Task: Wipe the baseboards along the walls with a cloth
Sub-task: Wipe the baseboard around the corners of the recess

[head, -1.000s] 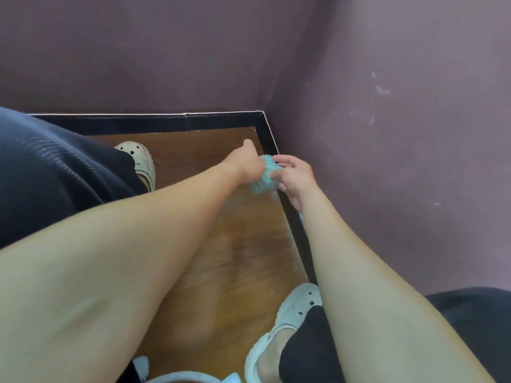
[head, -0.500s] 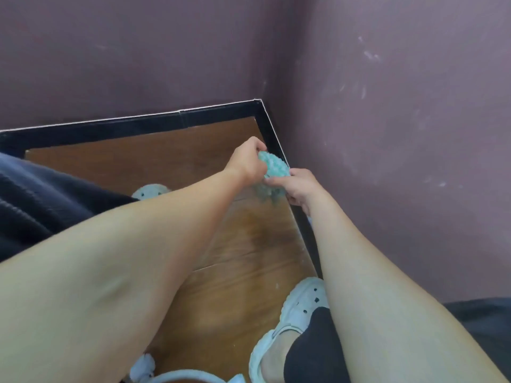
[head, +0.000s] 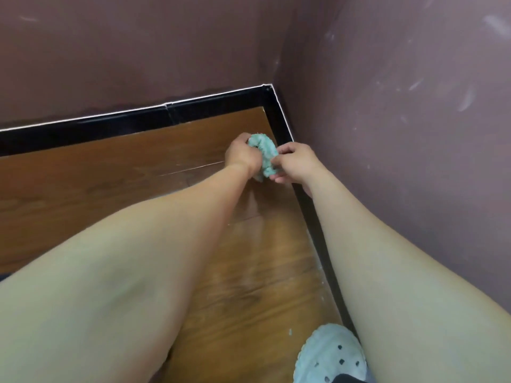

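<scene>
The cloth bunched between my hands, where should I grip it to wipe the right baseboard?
Probably round the middle of the cloth, right hand coming from the floor side: it is balled into a lump, so that leaves a bulging face free toward the baseboard.

Both bare arms reach forward and meet near the far right corner of the floor (head: 110,186). The left hand (head: 243,156) curls round the cloth (head: 264,152); the right hand (head: 297,161) pinches its other side, fingers bent.
</scene>
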{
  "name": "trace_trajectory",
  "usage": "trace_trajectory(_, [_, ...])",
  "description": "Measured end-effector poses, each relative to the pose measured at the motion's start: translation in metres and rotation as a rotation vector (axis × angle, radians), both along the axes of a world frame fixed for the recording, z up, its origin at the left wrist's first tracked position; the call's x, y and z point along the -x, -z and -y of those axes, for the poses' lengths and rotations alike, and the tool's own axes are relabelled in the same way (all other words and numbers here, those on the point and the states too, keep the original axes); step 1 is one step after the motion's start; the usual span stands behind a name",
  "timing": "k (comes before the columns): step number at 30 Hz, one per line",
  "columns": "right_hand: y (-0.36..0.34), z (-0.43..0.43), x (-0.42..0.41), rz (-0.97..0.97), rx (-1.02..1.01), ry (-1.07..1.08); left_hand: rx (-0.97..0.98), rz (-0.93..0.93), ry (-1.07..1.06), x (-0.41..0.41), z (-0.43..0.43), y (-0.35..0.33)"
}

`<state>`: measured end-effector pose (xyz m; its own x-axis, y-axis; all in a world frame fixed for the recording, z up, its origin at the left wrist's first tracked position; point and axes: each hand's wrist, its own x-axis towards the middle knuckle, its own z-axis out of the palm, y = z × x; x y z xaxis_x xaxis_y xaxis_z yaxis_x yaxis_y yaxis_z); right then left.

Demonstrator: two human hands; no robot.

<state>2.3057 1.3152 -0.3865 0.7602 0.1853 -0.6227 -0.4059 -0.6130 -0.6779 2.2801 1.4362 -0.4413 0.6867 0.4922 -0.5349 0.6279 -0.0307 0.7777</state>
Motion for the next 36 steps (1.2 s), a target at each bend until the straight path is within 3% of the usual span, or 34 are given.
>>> trace_trajectory(5, [0.021,-0.01,-0.033,-0.008,-0.083,0.042,0.146,0.039,-0.116,-0.069,-0.018,0.06])
trace_trajectory(13, [0.046,-0.013,-0.046,-0.182,-0.261,0.173,0.103,0.015,0.026,-0.109,-0.012,0.041])
trace_trajectory(20, [0.068,0.0,-0.019,-0.237,-0.137,0.187,0.243,-0.042,0.172,-0.058,0.017,0.04])
trace_trajectory(25, [0.072,0.006,0.001,-0.309,-0.07,0.187,0.145,-0.051,0.373,-0.041,0.025,0.042])
trace_trajectory(28, [0.067,0.009,0.007,-0.314,-0.085,0.18,0.172,0.058,0.2,-0.053,0.023,0.045])
trace_trajectory(31, [0.063,0.018,0.01,-0.283,-0.109,0.213,0.326,0.105,0.005,-0.063,0.03,0.038])
trace_trajectory(33, [0.062,0.027,0.014,-0.279,-0.114,0.26,0.416,0.086,-0.011,-0.06,0.042,0.033])
trace_trajectory(36, [0.058,0.042,0.032,-0.282,-0.109,0.299,0.361,0.043,0.082,-0.037,0.057,0.036])
